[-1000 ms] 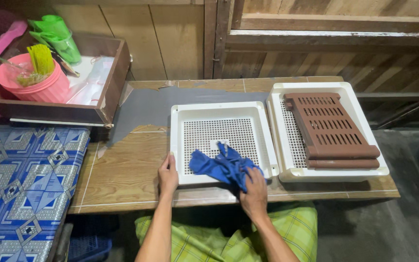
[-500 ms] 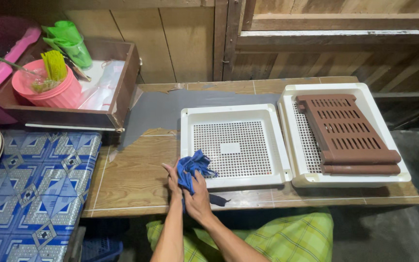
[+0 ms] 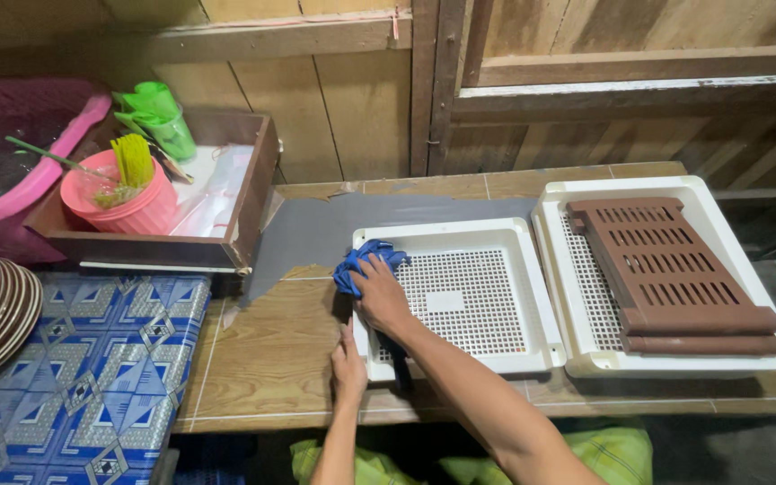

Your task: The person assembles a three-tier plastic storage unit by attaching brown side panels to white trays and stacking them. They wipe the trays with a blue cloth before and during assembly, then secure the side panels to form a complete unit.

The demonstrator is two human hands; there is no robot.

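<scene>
The right hand's (image 3: 381, 301) fingers press a bunched blue cloth (image 3: 363, 261) onto the far-left corner of a white perforated tray (image 3: 460, 301). The left hand (image 3: 348, 364) lies flat, fingers extended, against the tray's near-left edge on the wooden worktop (image 3: 271, 350).

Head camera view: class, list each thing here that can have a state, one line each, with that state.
Blue cloth: bunched, pressed on the tray's far-left corner.
White perforated plastic tray: flat on the table, open side up.
Right hand: closed on the cloth.
Left hand: open, against the tray's near-left edge.
Brown slatted plastic racks: stacked in the second white tray.
Pink tub: upright, holding sticks.
</scene>
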